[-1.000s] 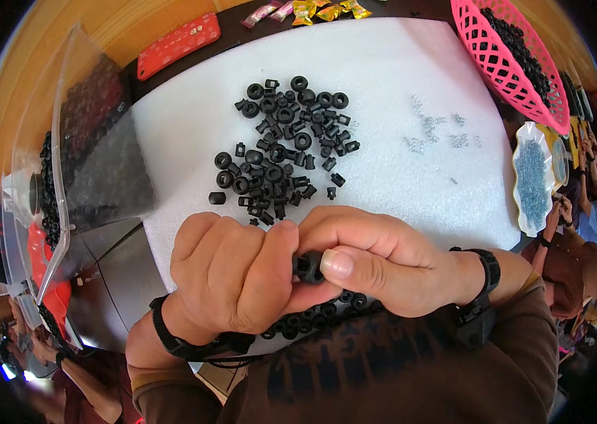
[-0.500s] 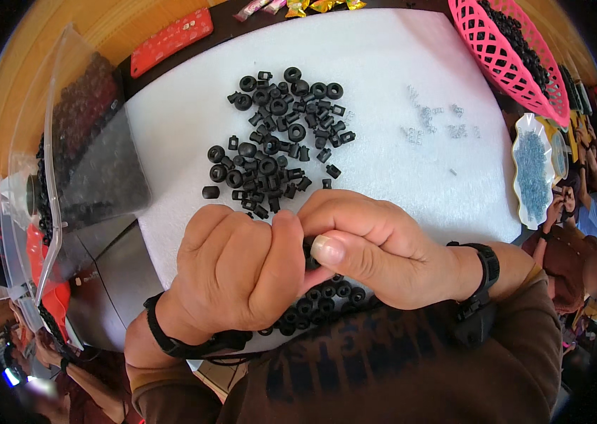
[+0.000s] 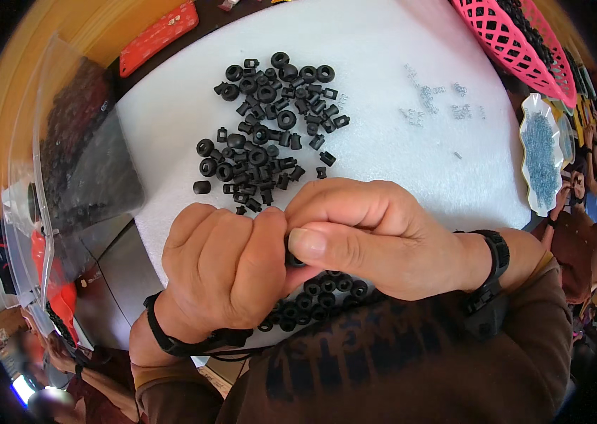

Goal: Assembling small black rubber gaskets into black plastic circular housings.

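Observation:
My hands meet over the near part of a white foam sheet (image 3: 404, 35), both closed round one small black plastic cord lock part (image 3: 293, 261). My left hand (image 3: 222, 265) has its fingers curled, knuckles up. The thumb of my right hand (image 3: 376, 244) presses against the part's side, with the forefinger bent over the top. Most of the part is hidden by the fingers. Beyond the hands lies a loose pile of black cord lock pieces (image 3: 266, 94), some round and hollow, some narrow plungers. More round black cord locks (image 3: 327, 284) sit between my wrists and body.
Small metal springs (image 3: 426, 99) lie scattered on the sheet's right side. A scalloped white dish (image 3: 530, 159) of springs and a pink lattice basket (image 3: 500, 46) of black pieces stand at the right. Left are a clear plastic bin (image 3: 44, 155) and a red case (image 3: 161, 37). Other people sit nearby.
Both hands, still together on the black part, sit slightly further left and up in the picture. The view has shifted a little; the pile looks the same.

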`<state>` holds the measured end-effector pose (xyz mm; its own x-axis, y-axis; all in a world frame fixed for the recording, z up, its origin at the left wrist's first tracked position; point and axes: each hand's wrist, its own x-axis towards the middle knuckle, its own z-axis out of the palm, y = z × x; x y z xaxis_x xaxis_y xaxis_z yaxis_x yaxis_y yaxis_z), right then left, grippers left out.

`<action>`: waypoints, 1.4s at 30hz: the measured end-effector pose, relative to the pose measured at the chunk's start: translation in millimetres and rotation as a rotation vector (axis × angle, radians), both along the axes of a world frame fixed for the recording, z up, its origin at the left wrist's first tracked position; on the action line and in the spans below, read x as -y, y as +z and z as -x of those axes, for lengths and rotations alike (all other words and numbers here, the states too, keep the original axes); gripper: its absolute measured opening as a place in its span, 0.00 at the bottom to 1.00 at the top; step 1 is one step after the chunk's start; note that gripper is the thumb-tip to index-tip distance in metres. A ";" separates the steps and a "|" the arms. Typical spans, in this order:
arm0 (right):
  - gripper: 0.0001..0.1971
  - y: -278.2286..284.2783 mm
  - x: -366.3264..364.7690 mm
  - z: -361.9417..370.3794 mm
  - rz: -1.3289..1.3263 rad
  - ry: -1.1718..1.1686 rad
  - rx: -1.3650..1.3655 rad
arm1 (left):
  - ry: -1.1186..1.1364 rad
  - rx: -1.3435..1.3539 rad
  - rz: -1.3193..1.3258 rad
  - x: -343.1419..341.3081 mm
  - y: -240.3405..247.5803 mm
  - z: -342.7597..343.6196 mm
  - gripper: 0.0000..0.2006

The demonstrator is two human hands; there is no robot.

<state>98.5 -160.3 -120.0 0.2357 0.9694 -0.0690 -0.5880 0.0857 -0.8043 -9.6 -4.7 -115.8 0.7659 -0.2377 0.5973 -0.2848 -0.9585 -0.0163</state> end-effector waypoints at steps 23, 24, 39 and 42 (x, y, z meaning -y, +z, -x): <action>0.15 0.3 -3.8 13.4 0.082 -0.143 -0.173 | 0.072 -0.170 0.219 3.7 6.8 6.0 0.21; 0.15 0.0 -3.4 13.0 0.081 -0.141 -0.173 | 0.072 -0.174 0.220 3.9 7.6 6.4 0.22; 0.15 -5.5 -2.5 16.1 0.031 -0.130 -0.217 | 0.027 0.047 0.061 3.8 -11.4 2.9 0.18; 0.15 -4.6 -0.3 16.7 0.035 -0.152 -0.157 | 0.044 -0.105 0.001 6.1 -2.3 14.5 0.21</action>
